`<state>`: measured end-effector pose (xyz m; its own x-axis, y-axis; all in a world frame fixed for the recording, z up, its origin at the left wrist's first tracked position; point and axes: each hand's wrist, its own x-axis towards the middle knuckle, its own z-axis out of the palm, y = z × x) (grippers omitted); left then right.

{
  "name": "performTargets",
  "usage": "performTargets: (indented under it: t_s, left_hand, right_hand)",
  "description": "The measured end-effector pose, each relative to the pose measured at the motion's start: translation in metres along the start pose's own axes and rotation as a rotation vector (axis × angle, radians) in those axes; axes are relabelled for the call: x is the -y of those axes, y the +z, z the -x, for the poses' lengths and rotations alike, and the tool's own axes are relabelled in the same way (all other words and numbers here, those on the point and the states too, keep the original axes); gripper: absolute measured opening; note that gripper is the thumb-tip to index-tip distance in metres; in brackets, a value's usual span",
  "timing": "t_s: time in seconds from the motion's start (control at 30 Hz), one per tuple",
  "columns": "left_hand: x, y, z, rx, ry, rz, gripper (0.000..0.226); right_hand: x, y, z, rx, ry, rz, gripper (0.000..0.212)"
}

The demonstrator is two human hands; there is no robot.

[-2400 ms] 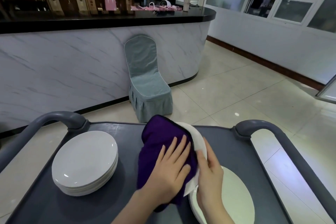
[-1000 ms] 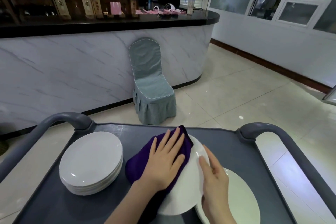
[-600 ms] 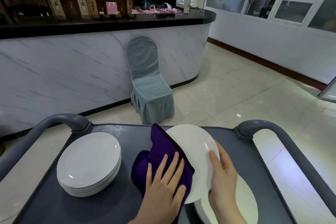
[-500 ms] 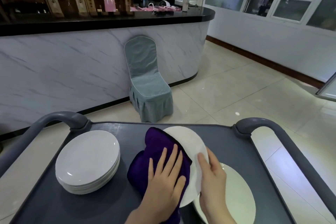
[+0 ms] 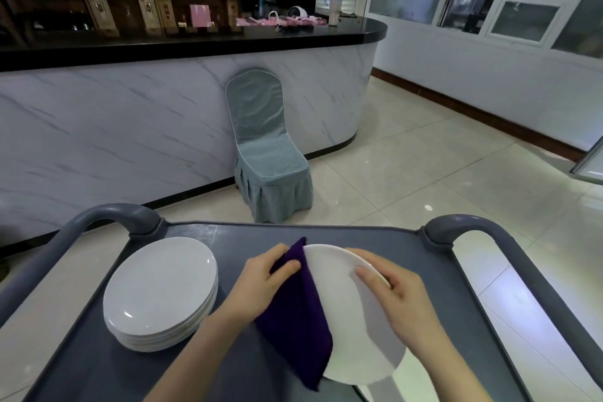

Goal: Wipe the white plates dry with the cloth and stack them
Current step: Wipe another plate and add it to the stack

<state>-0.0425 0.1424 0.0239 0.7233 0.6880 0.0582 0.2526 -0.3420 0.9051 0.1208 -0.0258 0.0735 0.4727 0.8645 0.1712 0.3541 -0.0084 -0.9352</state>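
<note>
I hold one white plate [image 5: 352, 330] above the grey cart top [image 5: 228, 238], nearly flat. My left hand [image 5: 261, 281] pinches the purple cloth [image 5: 293, 320] against the plate's left edge; the cloth drapes over the plate's left side. My right hand [image 5: 398, 297] grips the plate's far right rim, thumb on top. A stack of several white plates [image 5: 160, 294] sits on the cart's left side. A sliver of another white plate [image 5: 399, 378] shows under the held one at the right.
The cart has grey curved handles at the left [image 5: 107, 215] and right [image 5: 466, 225]. Beyond it stand a grey-blue covered chair [image 5: 267, 157] and a marble-fronted bar counter [image 5: 130, 127]. Tiled floor [image 5: 440, 173] stretches to the right.
The plate has tipped from nearly upright to almost flat. My left hand went from pressing the cloth flat on its face to pinching it at the left edge. My right hand shifted to the far rim.
</note>
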Motion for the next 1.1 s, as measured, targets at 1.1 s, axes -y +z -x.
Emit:
performTargets:
  t_s: [1.1]
  left_hand:
    - [0.004, 0.018, 0.007, -0.444, -0.311, 0.497, 0.025]
  right_hand:
    - [0.001, 0.007, -0.027, -0.176, 0.114, -0.242, 0.033]
